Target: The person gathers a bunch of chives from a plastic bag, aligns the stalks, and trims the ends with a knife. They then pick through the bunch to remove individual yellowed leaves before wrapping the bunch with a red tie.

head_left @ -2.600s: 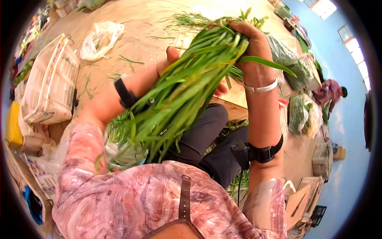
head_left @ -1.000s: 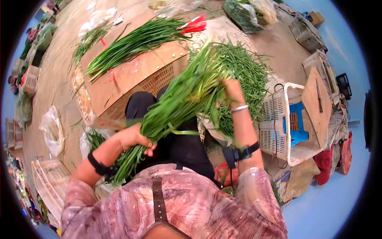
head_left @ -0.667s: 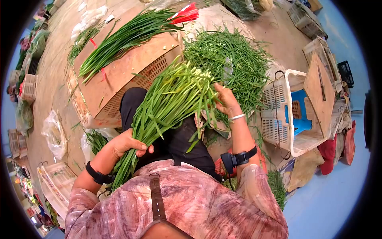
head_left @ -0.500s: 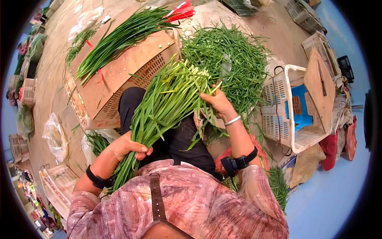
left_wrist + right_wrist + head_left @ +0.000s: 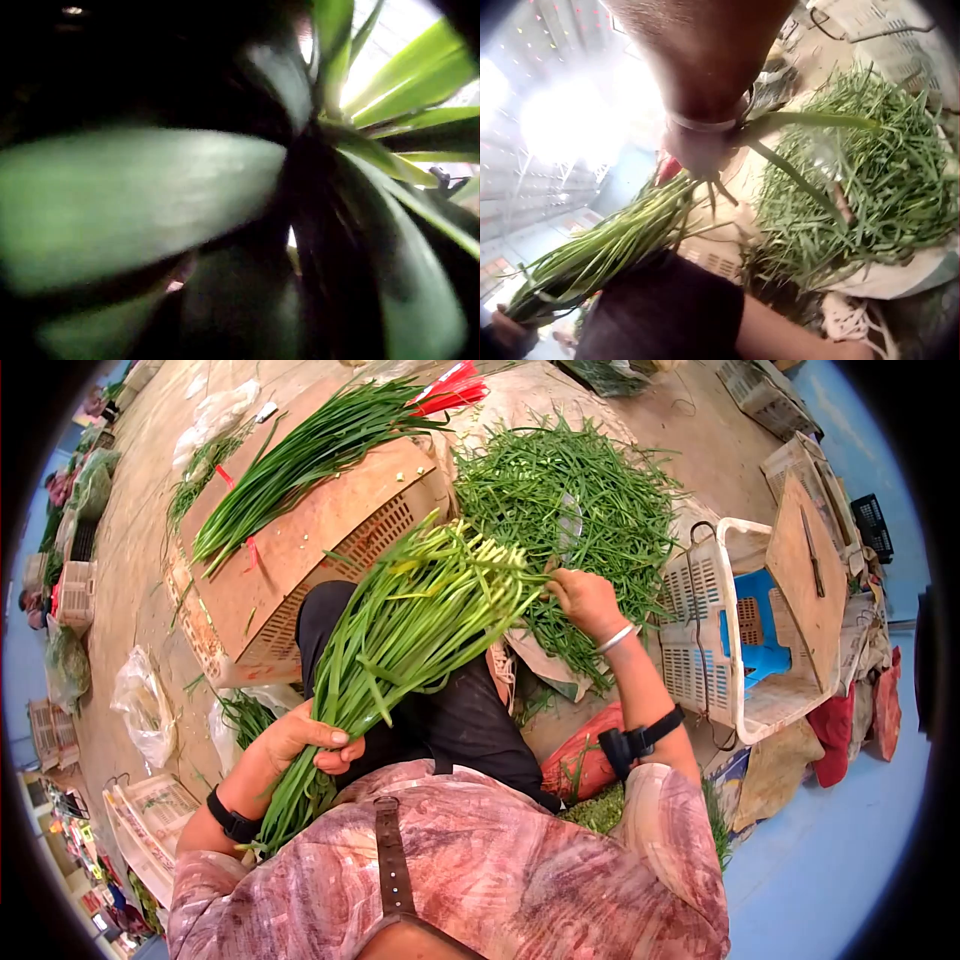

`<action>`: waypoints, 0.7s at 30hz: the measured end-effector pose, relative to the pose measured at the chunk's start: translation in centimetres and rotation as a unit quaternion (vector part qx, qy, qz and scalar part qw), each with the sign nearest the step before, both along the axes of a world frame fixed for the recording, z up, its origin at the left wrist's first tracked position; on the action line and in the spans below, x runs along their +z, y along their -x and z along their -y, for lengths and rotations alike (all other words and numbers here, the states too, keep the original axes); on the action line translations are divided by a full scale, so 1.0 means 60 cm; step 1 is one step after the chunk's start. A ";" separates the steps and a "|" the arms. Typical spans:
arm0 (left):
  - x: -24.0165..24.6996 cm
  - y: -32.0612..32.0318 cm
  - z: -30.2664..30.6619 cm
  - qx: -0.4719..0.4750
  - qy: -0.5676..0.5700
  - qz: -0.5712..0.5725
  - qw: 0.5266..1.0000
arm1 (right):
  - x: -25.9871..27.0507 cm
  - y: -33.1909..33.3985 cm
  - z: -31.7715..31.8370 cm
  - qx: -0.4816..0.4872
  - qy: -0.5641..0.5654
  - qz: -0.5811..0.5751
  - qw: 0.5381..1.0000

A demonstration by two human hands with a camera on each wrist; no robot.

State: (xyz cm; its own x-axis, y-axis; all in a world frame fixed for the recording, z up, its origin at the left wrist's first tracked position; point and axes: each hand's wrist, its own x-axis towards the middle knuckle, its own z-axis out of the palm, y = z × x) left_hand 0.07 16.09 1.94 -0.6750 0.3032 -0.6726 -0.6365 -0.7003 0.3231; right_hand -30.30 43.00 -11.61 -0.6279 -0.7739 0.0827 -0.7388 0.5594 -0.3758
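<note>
Across the lap lies a loose bunch of garlic chives (image 5: 410,620), pale stalk ends up and to the right. My left hand (image 5: 308,738) grips it around the lower leaves, thumb on top. At the pale end, my right hand (image 5: 588,602) pinches a thin stalk at the bunch's edge. In the right wrist view, long leaves (image 5: 810,120) stick out from the right hand (image 5: 701,154), while the bunch (image 5: 615,244) slants down to the left. Chive leaves (image 5: 142,195) fill the left wrist view close up and hide the left hand.
A heap of cut green leaves (image 5: 600,490) lies ahead, with a knife (image 5: 570,522) on it. A tied bundle of chives (image 5: 320,465) rests on a board-topped crate (image 5: 300,540) ahead left. A white crate (image 5: 735,650) stands at right, a plastic bag (image 5: 143,700) at left.
The bunch, raised in both hands earlier, has come down over the lap. My right hand let go of the pale end, then moved right and now pinches a stalk. The head view swung right.
</note>
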 end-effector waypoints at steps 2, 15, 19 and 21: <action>0.000 -0.007 0.008 -0.018 -0.026 -0.019 0.999 | 0.006 0.027 -0.014 0.043 0.025 0.024 0.998; -0.025 -0.033 0.011 -0.024 -0.025 -0.001 0.999 | -0.037 0.113 -0.017 0.032 0.035 -0.023 0.999; -0.021 -0.031 0.012 -0.022 -0.006 0.004 1.000 | -0.043 0.132 -0.018 0.017 0.028 -0.050 0.998; -0.022 -0.034 0.012 -0.019 -0.002 0.001 1.000 | -0.046 0.140 -0.018 0.013 0.029 -0.064 0.997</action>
State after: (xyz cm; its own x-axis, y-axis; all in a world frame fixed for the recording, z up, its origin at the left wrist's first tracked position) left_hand 2.10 15.35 0.59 -0.6616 0.3303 -0.6732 -0.6630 -0.6771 0.3194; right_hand -38.70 44.05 -14.35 -0.5884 -0.7818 0.2061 -0.7973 0.5187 -0.3088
